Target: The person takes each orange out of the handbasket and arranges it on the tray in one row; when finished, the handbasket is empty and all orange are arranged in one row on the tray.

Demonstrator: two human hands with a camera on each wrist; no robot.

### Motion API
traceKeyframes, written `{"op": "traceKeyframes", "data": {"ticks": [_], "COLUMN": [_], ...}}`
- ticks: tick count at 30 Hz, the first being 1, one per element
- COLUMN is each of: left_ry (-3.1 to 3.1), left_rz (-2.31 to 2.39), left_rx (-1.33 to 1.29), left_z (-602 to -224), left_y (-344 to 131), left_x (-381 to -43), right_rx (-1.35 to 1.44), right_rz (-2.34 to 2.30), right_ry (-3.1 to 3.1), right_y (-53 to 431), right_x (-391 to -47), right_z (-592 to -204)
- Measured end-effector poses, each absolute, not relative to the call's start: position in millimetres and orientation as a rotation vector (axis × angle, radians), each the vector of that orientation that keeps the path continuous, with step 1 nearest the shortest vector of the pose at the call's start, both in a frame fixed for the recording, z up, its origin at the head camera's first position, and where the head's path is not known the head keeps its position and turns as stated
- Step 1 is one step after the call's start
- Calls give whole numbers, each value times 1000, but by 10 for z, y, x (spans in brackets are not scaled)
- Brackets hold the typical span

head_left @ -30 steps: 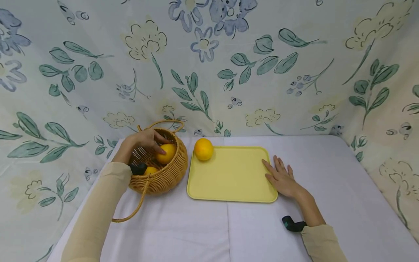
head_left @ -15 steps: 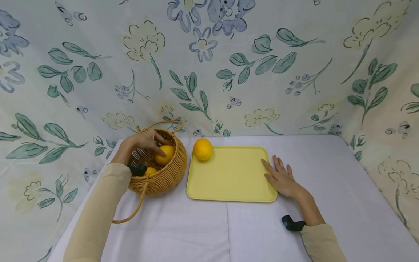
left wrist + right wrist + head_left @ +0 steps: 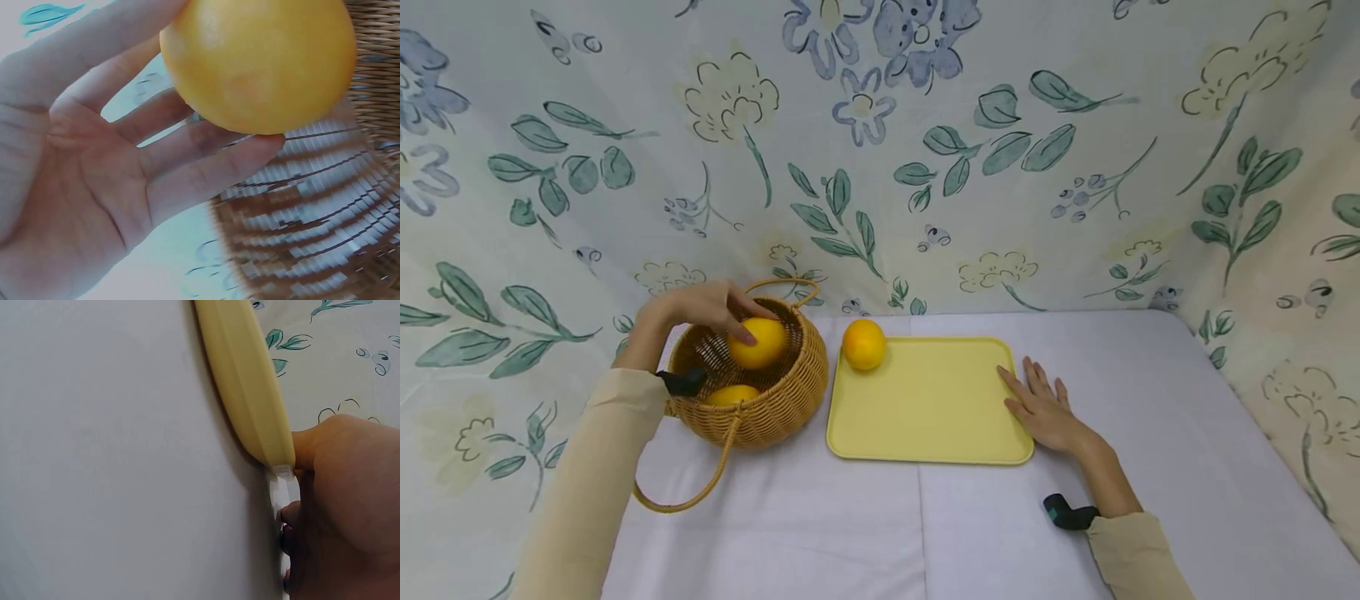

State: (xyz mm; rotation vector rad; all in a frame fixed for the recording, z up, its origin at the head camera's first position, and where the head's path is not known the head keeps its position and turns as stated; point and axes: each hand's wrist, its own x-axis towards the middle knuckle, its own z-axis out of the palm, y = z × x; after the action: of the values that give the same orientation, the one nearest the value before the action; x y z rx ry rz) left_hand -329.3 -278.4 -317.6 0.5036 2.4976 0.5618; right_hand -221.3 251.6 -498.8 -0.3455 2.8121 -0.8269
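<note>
My left hand (image 3: 700, 307) grips an orange (image 3: 765, 345) at the mouth of the wicker basket (image 3: 786, 404). In the left wrist view, thumb and fingers hold the sides of this orange (image 3: 265, 62), with the palm apart from it. Another orange (image 3: 732, 395) lies lower in the basket, partly hidden by the near rim. A third orange (image 3: 864, 345) sits at the far left corner of the yellow tray (image 3: 932, 408). Against the tray's right edge rests my right hand (image 3: 1045, 414), fingers stretched out, thumb and index fingertips on the rim.
A white cloth (image 3: 865, 525) covers the table. The basket's near handle (image 3: 688, 504) hangs down onto the cloth, and its far handle (image 3: 786, 283) stands up at the back. A floral curtain (image 3: 865, 208) rises behind the table's far edge.
My left hand has moved up and left with the gripped orange, out of the basket's depth toward its mouth. More of the lower orange shows. My right hand has stayed still.
</note>
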Motion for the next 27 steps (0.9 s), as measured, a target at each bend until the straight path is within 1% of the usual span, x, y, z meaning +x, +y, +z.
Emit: {"op": "traceKeyframes", "data": {"ticks": [3,6,12,15,18,27], "left_ry": [2520,2536,2445,2438,2468,2479], "left_rz": [642,820,1309,1454,1518,1733], "left_rx": [507,544,689,636,530,282], "left_z": [-3032,-2963,-3037,-3077,-3082,-3042], "left_y": [-2862,-2957,-3058,-3005,-2892,-2394], "left_x": [-3213,-3156,-3087,-3043,-2998,-2848], "right_rx": [-358,-361,-354,-351,-349,-373], "right_rz": [-830,-835,-836,-834,-841,-862], "right_ry": [2813,2814,2820,2818,2816,2809], "right_y": [2524,2533,2550,2548,2545,2541], "right_x": [-2211,-2209,-2201,-2196,-2193,-2199], "right_z": [-4988,-4985,-4993,-5001,-5002,-4989]}}
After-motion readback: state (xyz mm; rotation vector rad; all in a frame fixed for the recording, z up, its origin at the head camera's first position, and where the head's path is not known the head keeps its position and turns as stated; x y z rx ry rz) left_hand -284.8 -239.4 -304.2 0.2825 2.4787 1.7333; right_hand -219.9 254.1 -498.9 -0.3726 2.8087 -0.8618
